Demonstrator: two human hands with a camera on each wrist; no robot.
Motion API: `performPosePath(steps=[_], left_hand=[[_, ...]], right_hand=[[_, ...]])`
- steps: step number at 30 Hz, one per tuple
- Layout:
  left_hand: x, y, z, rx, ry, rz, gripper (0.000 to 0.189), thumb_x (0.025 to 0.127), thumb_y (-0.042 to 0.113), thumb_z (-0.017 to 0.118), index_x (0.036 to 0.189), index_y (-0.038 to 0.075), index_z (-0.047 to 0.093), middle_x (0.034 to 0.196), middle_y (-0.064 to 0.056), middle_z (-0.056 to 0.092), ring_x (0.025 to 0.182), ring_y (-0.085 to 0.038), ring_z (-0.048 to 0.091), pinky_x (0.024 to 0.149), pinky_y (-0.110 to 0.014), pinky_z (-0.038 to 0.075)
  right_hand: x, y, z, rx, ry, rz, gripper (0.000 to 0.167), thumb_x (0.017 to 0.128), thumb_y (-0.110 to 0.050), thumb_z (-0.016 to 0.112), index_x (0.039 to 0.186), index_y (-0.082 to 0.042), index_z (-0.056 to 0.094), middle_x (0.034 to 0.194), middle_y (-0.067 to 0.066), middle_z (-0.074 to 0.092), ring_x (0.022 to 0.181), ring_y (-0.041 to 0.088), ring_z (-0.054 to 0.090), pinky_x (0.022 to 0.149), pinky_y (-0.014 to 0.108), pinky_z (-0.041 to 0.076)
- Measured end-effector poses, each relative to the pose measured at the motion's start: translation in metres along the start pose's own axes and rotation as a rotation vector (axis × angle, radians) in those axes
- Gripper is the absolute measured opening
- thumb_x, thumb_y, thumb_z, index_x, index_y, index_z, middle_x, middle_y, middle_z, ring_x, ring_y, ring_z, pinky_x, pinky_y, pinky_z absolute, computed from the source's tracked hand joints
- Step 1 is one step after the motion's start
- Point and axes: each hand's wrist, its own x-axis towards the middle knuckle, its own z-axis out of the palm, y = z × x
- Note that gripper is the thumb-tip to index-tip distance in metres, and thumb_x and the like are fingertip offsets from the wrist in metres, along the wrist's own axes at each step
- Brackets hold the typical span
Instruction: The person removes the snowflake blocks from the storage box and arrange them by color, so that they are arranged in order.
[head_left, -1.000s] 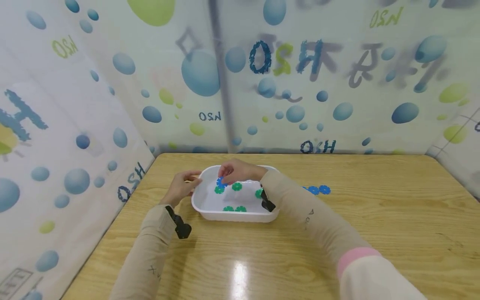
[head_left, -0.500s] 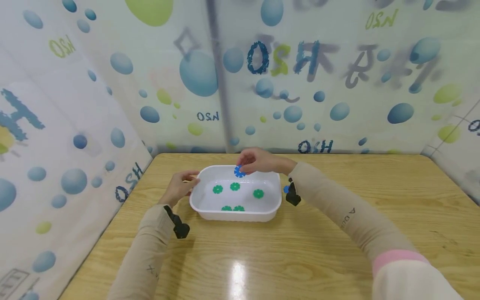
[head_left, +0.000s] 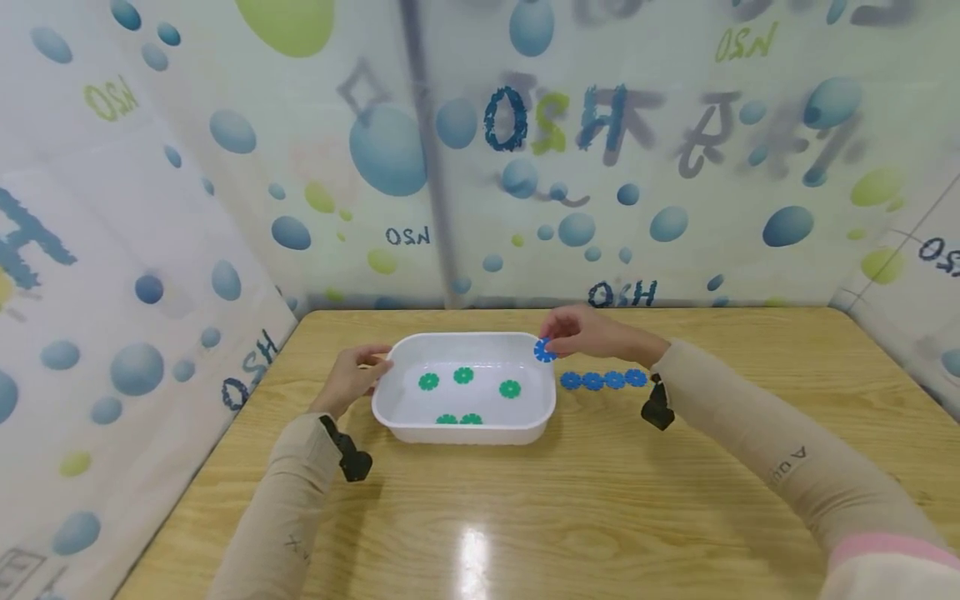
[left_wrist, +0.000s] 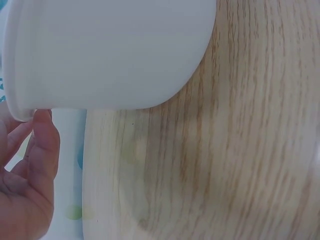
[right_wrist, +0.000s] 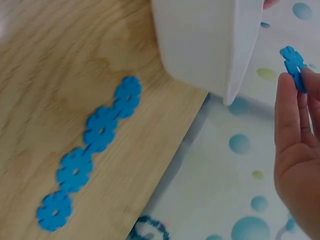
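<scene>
A blue snowflake disc (head_left: pixel 545 350) is pinched between thumb and fingers of my right hand (head_left: pixel 592 332), held up at the right rim of a white plastic tub (head_left: pixel 465 434). The right wrist view shows that blue disc (right_wrist: pixel 294 67) edge-on above the fingertips. At the tub's left end, my left hand (head_left: pixel 347 379) holds the rim between thumb and fingers; its fingertips (left_wrist: pixel 44 116) show just under the lip in the left wrist view. Several green snowflake discs (head_left: pixel 463 376) lie spread on the tub's floor.
Right of the tub, several blue snowflake discs (head_left: pixel 593 381) lie in a row on the wooden table (head_left: pixel 600 500); the same row of blue discs (right_wrist: pixel 100 129) crosses the right wrist view. A wall (head_left: pixel 652 150) with printed bubbles stands behind the table's far edge.
The right hand has moved rightward from over the tub to its right rim, carrying the blue disc. The row of blue discs has come into full view. The left hand keeps its place.
</scene>
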Motion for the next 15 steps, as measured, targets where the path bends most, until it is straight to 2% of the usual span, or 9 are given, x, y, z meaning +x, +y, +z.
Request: performPosePath(steps=[6,11,15], left_hand=[[0.0,0.0,0.0,0.001,0.005,-0.005,0.038,0.089,0.013,0.053,0.125,0.003,0.048,0.106,-0.018,0.05,0.084,-0.022,0.052,0.061,-0.026,0.049],[0.002,-0.002,0.001,-0.003,0.005,0.006,0.037,0.089,0.013,0.053,0.125,0.003,0.048,0.105,-0.018,0.05,0.082,-0.021,0.052,0.06,-0.026,0.049],[0.002,-0.003,0.001,-0.008,0.006,0.018,0.037,0.089,0.013,0.054,0.124,0.002,0.049,0.104,-0.019,0.05,0.081,-0.021,0.052,0.058,-0.026,0.049]], right_hand=[[-0.03,0.02,-0.016,-0.006,0.086,0.005,0.019,0.087,-0.008,0.056,0.101,0.004,0.054,0.094,0.014,0.058,0.084,0.021,0.058,0.077,0.039,0.048],[-0.05,0.037,-0.026,-0.002,0.139,0.059,0.023,0.087,-0.012,0.057,0.103,0.004,0.054,0.094,0.013,0.058,0.084,0.018,0.058,0.079,0.044,0.046],[-0.062,0.051,-0.031,0.012,0.181,0.087,0.025,0.087,-0.011,0.057,0.104,0.008,0.055,0.094,0.014,0.059,0.083,0.016,0.059,0.078,0.041,0.047]])
